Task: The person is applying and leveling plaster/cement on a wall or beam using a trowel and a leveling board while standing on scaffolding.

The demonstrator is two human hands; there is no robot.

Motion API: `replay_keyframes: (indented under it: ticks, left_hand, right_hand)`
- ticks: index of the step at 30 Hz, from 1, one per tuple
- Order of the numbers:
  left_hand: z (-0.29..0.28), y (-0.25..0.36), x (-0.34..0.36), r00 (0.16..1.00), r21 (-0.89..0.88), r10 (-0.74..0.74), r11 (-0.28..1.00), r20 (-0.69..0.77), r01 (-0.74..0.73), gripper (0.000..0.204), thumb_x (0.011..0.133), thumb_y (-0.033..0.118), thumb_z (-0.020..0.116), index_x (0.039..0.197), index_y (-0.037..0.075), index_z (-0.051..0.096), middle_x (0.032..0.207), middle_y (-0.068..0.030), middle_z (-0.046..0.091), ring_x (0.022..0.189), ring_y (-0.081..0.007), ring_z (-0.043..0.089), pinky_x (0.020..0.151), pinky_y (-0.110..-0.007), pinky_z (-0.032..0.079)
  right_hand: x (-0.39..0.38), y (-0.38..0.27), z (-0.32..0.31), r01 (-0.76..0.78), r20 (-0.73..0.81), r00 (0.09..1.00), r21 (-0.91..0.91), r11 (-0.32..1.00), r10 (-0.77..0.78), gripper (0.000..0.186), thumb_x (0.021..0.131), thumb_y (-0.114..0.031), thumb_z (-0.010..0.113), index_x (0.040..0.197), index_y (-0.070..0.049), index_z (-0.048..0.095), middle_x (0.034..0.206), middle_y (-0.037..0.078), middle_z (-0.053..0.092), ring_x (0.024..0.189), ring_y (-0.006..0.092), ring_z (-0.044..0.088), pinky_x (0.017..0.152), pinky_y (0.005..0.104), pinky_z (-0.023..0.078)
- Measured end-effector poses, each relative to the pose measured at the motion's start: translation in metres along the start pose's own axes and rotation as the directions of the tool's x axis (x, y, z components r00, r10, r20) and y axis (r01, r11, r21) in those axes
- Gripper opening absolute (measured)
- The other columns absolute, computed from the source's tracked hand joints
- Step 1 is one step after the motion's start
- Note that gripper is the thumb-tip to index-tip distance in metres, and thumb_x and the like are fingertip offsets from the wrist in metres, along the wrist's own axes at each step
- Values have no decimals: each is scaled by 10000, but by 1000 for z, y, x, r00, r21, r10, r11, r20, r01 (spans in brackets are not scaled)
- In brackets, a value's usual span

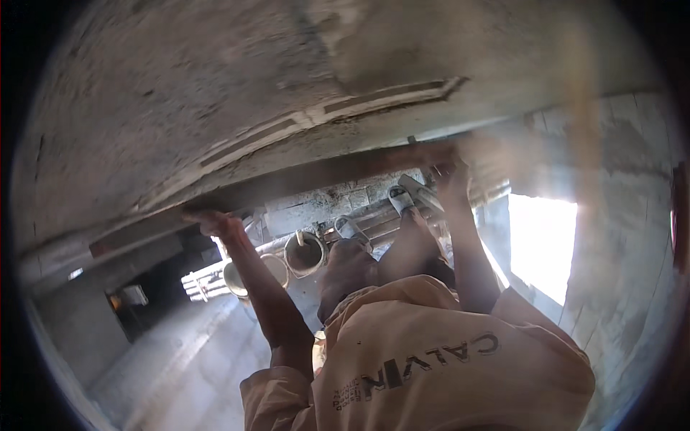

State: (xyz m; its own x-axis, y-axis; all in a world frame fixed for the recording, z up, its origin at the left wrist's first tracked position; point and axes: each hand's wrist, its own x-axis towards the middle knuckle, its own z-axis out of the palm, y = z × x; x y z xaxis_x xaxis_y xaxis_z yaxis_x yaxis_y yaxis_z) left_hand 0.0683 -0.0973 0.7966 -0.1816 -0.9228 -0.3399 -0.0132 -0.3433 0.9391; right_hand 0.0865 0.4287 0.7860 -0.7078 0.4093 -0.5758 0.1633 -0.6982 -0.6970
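A long, dark straightedge (309, 177) lies across the rough grey plastered wall (208, 93), slanting from lower left to upper right. My left hand (214, 221) grips it toward its left end, with the arm stretched out. Toward the other end my right hand (451, 174) is closed on it, slightly blurred. The straightedge's far side and the fingertips behind it are hidden. Just beyond it, the wall bears a long raised band (316, 115) with sunken strips.
My sandalled feet (401, 200) stand on a scaffold of poles and planks (381, 224). A dark bucket (321, 264) with a handle sticking out stands left of my legs, beside paler buckets (231, 279). A bright opening (543, 244) is at the right. The floor (194, 373) lies below.
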Motion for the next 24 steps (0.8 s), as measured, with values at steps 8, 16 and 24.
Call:
replay_keyframes:
  ticks: [8, 16, 24]
  left_hand:
    - [7, 21, 17, 998, 96, 46, 994, 46, -50, 791, 967, 604, 488, 1375, -71, 428, 1209, -145, 604, 819, -231, 590, 604, -374, 493]
    - [18, 9, 38, 996, 158, 41, 986, 75, -52, 835, 940, 666, 485, 1358, -55, 446, 1230, -139, 574, 814, -227, 555, 590, -378, 452]
    - [38, 11, 23, 998, 164, 65, 984, 27, -68, 281, 957, 284, 534, 919, 8, 577, 870, -84, 579, 676, -172, 488, 549, -325, 385]
  right_hand:
    - [47, 47, 43, -112, 78, 990, -84, 990, 119, 408, 1024, -291, 482, 1358, -56, 476, 1294, 154, 574, 1201, 300, 561, 1044, 488, 452]
    - [87, 75, 54, -104, 84, 990, -128, 986, 115, 470, 1018, -331, 533, 1377, -34, 474, 1301, 143, 589, 1194, 262, 580, 987, 439, 499]
    - [106, 65, 75, 2, 111, 994, -115, 993, 11, 451, 1007, -339, 554, 1309, -4, 525, 1223, 142, 622, 1112, 275, 628, 916, 417, 534]
